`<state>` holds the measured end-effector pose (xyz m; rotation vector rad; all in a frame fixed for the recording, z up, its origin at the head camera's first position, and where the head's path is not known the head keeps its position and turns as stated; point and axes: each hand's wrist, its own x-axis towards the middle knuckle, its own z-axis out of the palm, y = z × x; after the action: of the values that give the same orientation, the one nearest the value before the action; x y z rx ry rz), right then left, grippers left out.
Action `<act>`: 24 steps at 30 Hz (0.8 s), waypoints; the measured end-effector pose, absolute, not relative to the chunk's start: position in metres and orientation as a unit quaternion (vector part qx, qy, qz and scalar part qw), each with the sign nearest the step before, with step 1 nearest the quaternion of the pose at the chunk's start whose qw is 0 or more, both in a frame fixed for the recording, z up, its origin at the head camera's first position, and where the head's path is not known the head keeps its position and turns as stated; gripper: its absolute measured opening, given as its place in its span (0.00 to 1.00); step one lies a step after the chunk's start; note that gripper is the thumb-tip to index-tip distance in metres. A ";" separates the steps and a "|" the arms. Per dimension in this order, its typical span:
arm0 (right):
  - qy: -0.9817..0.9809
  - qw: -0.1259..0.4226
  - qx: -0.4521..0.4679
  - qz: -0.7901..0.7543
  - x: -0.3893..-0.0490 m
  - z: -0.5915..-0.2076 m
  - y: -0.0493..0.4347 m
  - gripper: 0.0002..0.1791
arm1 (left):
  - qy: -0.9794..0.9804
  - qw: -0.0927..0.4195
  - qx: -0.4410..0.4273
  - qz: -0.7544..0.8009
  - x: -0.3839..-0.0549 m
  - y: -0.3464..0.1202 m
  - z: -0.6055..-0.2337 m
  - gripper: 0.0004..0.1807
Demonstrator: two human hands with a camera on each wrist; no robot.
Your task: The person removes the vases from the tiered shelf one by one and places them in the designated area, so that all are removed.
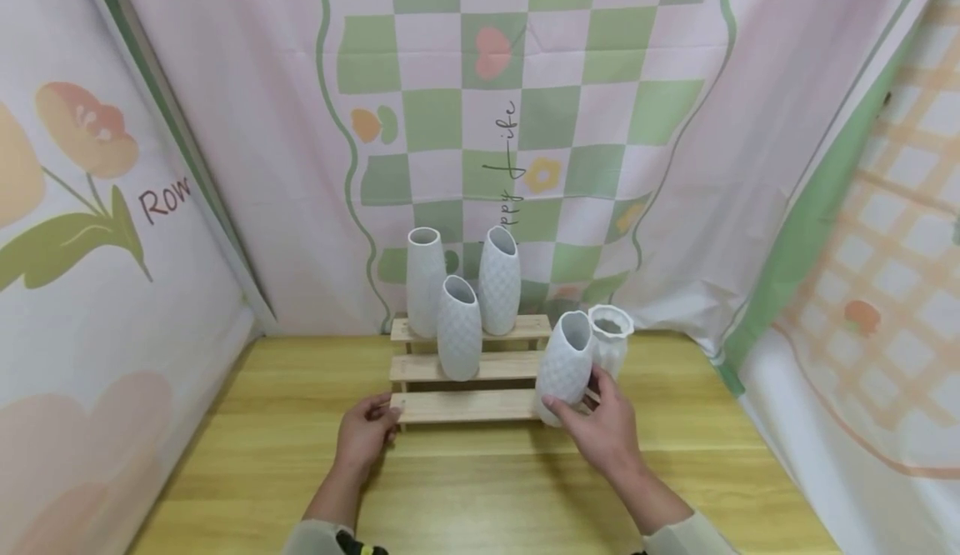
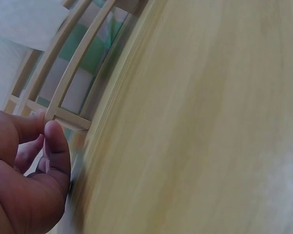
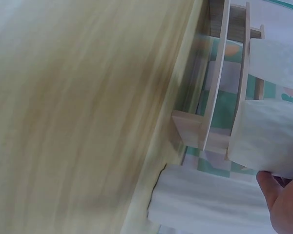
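Observation:
My right hand (image 1: 606,430) grips a white vase (image 1: 564,367) with a diamond-textured surface and slanted mouth, at the right end of a three-step wooden rack (image 1: 465,407). I cannot tell whether its base touches the rack. In the right wrist view that vase (image 3: 268,139) is partly beyond the frame. With thumb and finger, my left hand (image 1: 363,434) pinches the front left corner of the rack (image 2: 68,92). Two tall white vases (image 1: 425,284) (image 1: 500,282) stand on the top step, and another textured vase (image 1: 459,330) is on the middle step.
A white ribbed vase (image 1: 611,342) with a scalloped rim stands on the wooden table (image 1: 480,497), right of the rack and just behind the held vase. Printed cloth (image 1: 495,122) hangs behind the table, with more cloth (image 1: 75,305) along both sides.

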<state>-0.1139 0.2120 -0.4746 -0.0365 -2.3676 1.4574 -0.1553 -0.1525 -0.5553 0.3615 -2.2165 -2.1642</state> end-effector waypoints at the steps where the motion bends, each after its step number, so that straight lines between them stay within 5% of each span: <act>1: -0.839 0.180 -0.014 0.513 -0.113 -0.475 0.213 0.52 | -0.711 0.011 0.117 -0.694 -0.155 -0.152 -0.555 0.23; 24: -0.859 0.179 -0.038 0.477 -0.092 -0.478 0.243 0.53 | -0.715 0.008 0.121 -0.688 -0.155 -0.152 -0.554 0.23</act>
<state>-0.0916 0.2429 -0.4783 -0.1073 -2.4294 1.3492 -0.1552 -0.1518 -0.5540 0.3776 -2.2359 -2.1511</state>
